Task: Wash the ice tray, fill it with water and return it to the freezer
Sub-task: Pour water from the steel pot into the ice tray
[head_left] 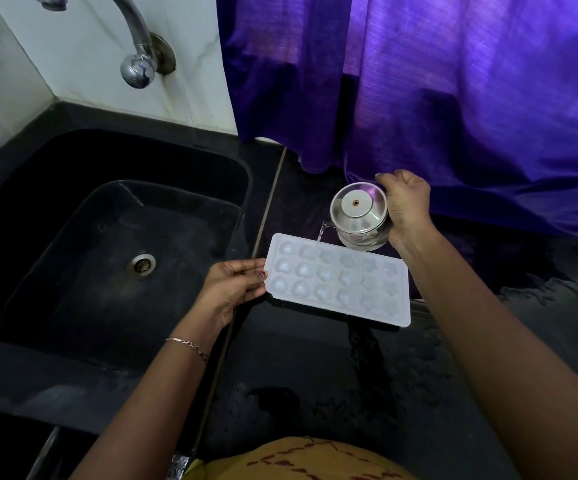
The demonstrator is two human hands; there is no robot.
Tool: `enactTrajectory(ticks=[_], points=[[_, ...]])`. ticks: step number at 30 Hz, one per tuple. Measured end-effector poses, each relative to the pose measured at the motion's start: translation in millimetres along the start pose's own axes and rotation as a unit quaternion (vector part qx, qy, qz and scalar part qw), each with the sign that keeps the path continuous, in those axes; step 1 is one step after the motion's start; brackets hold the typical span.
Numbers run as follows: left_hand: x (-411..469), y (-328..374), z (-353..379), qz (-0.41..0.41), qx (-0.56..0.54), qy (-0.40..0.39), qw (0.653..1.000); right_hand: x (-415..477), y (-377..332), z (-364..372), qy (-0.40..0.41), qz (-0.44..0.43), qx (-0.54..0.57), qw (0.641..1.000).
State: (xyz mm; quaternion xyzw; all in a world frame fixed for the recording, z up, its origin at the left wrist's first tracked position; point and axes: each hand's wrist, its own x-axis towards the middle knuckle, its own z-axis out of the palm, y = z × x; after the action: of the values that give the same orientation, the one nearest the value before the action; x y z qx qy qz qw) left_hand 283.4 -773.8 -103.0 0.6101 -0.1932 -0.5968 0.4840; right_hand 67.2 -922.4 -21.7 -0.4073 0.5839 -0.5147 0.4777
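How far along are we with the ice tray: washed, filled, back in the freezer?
Washing seems over: the ice tray is flat over the counter, beside the sink. In hand: the right hand tips a steel pot, a thin water stream falling into the tray's far row, while the left hand holds its left edge. Left: the remaining cups, then the freezer, not in view.

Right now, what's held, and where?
Left hand grips the ice tray at its left edge; right hand holds the steel pot by its side.
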Motion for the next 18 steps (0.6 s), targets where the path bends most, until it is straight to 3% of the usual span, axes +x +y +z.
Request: enactTrajectory(ticks=[18], points=[[0.5,3.6,-1.3,-0.008,-0.004,-0.008,1.0,-5.3,-2.4,17.7,-0.006,0.051,0.068,0.996]])
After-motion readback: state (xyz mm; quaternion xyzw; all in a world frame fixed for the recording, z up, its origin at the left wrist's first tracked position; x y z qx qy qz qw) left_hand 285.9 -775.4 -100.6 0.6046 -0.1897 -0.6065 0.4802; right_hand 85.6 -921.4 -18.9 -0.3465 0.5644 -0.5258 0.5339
